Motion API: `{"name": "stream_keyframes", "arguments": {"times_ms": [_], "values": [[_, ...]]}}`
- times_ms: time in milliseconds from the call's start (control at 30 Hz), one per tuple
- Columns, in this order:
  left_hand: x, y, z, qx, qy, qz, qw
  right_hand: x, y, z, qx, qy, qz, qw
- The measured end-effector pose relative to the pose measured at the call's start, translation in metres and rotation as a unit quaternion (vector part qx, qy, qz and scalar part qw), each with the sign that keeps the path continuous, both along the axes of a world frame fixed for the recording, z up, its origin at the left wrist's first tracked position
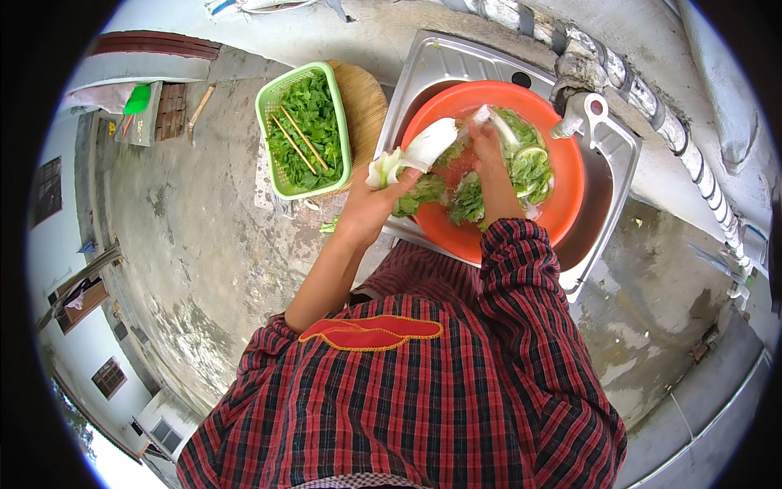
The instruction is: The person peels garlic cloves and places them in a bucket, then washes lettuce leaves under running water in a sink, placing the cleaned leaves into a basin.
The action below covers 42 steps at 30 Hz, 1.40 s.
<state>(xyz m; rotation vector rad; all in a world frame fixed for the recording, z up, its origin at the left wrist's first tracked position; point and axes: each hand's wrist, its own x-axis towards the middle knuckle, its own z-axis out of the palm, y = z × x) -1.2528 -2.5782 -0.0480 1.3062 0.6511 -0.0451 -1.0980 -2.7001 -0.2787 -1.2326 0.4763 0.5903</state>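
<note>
My left hand (pixel 374 205) is closed around a bunch of leafy cabbage leaves (pixel 431 145) with thick white stalks, at the left rim of an orange plastic basin (pixel 565 202). Inside the basin, my right hand (pixel 487 145) has its fingers on a pale cabbage stalk (pixel 483 115). More green leaves (pixel 530 166) lie in the water around it. The basin sits in a stainless steel sink (pixel 602 214), below a tap (pixel 569 124).
Left of the sink, a light green plastic basket (pixel 346 147) of leafy greens, with two wooden chopsticks (pixel 303 137) on top, rests partly on a round wooden board (pixel 365 101). A wrapped pipe (pixel 635 79) runs along the wall behind the sink.
</note>
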Motion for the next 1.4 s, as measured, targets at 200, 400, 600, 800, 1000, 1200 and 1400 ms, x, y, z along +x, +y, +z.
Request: {"name": "stream_keyframes", "arguments": {"times_ms": [200, 400, 600, 800, 1000, 1200, 1400], "values": [[0.002, -0.009, 0.027, 0.040, -0.028, 0.071, 0.996, -0.006, -0.008, 0.042, -0.498, -0.187, 0.423, 0.733], [0.014, -0.009, 0.021, 0.004, -0.031, 0.017, 0.999, -0.008, -0.066, 0.080, -0.386, -0.315, 0.247, 0.831], [0.022, -0.036, 0.011, 0.031, -0.061, -0.145, 0.987, -0.063, -0.063, 0.220, -0.249, -0.553, 0.149, 0.781], [0.016, -0.036, -0.016, 0.100, -0.045, -0.245, 0.963, -0.085, -0.068, 0.199, 0.051, -0.245, 0.109, 0.962], [0.016, -0.032, -0.006, 0.134, 0.058, -0.155, 0.977, -0.008, -0.055, 0.108, -0.113, -0.269, 0.151, 0.944], [0.005, -0.012, 0.018, 0.074, -0.007, -0.025, 0.997, 0.009, -0.036, 0.009, -0.607, -0.470, 0.332, 0.549], [0.011, -0.005, 0.036, 0.043, -0.051, -0.051, 0.996, -0.005, -0.057, -0.002, -0.647, -0.256, 0.430, 0.576]]}}
